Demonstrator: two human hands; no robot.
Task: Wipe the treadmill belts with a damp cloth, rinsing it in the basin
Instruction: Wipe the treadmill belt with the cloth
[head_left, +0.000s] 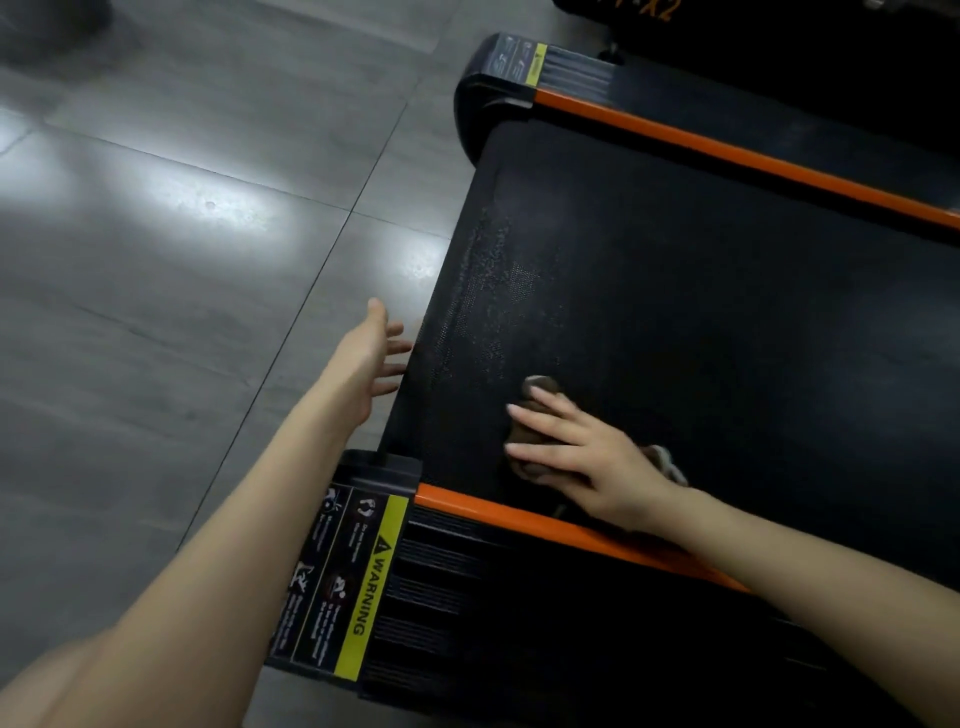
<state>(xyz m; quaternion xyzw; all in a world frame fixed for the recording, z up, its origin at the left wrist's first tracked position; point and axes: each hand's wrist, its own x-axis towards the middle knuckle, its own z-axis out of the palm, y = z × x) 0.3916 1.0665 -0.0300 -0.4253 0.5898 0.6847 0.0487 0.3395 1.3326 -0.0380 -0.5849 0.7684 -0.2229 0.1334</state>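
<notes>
Right hand (587, 457), grip spread wide, presses the limp-looking cloth (540, 388) onto the belt (675, 286); left hand (371, 358), at nine o'clock, grip wide, empty. Best bunch the cloth's middle.

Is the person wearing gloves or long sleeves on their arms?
No gloves, no sleeves in view: the left hand, right hand, left forearm and right forearm are all bare. No ring or watch shows. A pale twisted bit by the right wrist could be a wristband; unclear.
</notes>
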